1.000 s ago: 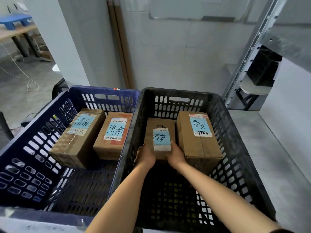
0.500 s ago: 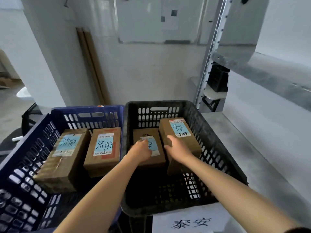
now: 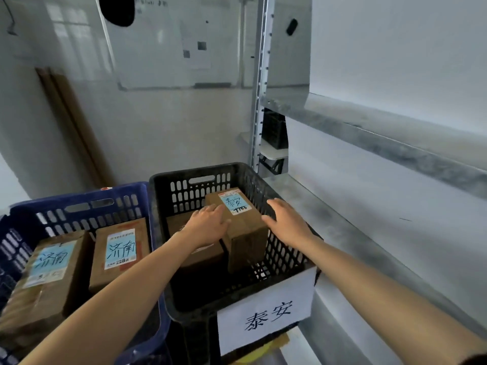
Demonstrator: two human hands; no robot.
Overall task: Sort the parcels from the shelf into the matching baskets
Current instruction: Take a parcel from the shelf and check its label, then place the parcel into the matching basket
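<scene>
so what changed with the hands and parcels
Both hands let go of the small parcel, now lying in the black basket. The left hand slid right to touch the taller parcel; the right hand moved out to that parcel's right, open. The blue basket and its two parcels stayed put.

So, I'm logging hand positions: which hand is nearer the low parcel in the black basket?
Left. The left hand lies over the low parcel, covering most of its top. The right hand is beyond the taller parcel, above the black basket's right wall.
</scene>
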